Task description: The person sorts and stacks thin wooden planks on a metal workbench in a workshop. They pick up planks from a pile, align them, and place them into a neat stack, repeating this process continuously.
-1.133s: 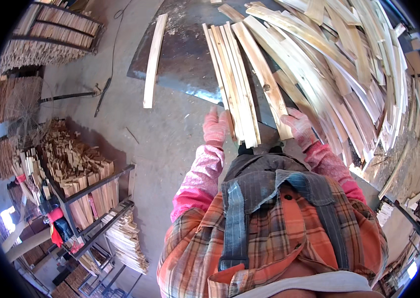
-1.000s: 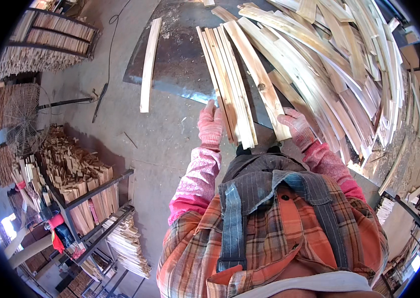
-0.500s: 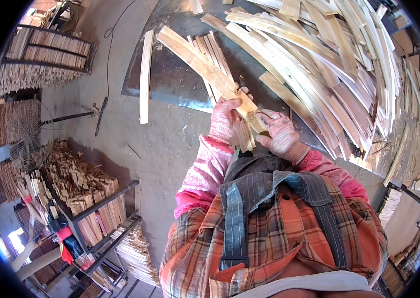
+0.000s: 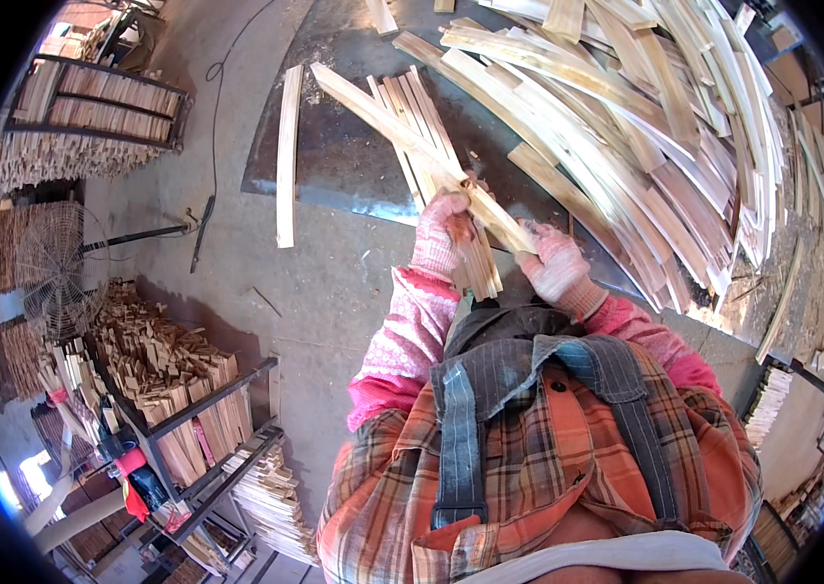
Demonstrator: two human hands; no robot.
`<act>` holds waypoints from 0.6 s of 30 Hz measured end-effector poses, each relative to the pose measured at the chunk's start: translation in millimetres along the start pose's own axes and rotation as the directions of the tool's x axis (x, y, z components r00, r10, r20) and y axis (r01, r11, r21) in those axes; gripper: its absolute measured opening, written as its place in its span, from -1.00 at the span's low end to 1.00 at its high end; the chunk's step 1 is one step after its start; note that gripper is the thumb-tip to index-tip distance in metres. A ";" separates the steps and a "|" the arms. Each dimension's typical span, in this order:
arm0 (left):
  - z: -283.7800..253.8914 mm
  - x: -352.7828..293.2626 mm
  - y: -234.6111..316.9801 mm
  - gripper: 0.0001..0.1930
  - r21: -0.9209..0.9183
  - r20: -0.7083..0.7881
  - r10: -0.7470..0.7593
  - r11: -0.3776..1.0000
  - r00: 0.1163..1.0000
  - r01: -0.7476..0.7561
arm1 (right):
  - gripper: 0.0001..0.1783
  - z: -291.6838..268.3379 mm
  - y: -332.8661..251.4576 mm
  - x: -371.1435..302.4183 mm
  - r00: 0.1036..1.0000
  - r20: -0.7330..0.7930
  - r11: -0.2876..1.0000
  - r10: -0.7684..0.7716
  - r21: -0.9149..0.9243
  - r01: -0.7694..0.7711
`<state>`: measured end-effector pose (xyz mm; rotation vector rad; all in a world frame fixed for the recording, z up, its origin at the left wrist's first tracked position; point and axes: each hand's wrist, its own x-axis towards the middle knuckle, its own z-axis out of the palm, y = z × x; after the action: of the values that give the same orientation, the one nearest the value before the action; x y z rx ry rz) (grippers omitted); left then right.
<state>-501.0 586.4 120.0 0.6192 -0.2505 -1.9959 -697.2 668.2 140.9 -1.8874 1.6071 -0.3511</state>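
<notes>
1. Two gloved hands were at work: the left hand was closed around one wooden slat, toward its near end; the right hand met that near end, though blur there meant I could not tell whether its fingers were clenched on it.
2. The single slat pointed away from the body and to the person's left, its far end well beyond the left hand. Its long axis ran diagonally, from the right hand's fingers out past the left hand's grip.
3. Beneath the slat and just beyond the left hand, one bundle of at least three slats lay lengthwise, leaning slightly left; the held slat crossed over it.
4. Left of the grip, well apart, one loose strip lay pointing nearly straight away from the person.
5. Beyond the grip, one dark sheet covered the floor, and two short-looking ends of wood showed at the far edge.
6. Right of the grip, one large pile held too many strips to count.
7. Far left of the grip stood one round fan.
</notes>
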 end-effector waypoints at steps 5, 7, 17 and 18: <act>6.5 4.1 6.5 -0.36 0.043 -0.084 0.135 0.990 0.987 -0.131 | -0.35 -24.5 -36.2 -1.8 0.996 0.029 0.974 -0.089 -0.207 0.093; -1.4 4.9 17.4 -0.35 0.018 -0.002 0.081 0.997 0.997 -0.081 | -0.33 -20.8 -30.5 -4.2 0.959 -0.028 0.955 -0.282 -0.100 0.278; -0.5 6.5 33.3 -0.44 -0.315 0.124 -0.078 0.942 0.989 0.114 | -0.43 -17.4 3.4 5.1 0.998 -0.005 0.978 -0.070 0.195 0.069; -6.5 8.7 32.1 -0.30 -0.264 0.030 -0.040 0.964 0.999 0.047 | -0.43 -18.8 6.4 7.5 0.998 -0.013 0.982 -0.069 0.173 0.070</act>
<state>-476.4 563.7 125.3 0.4332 0.0170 -2.0357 -711.3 655.3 150.0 -1.8137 1.4677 -0.5105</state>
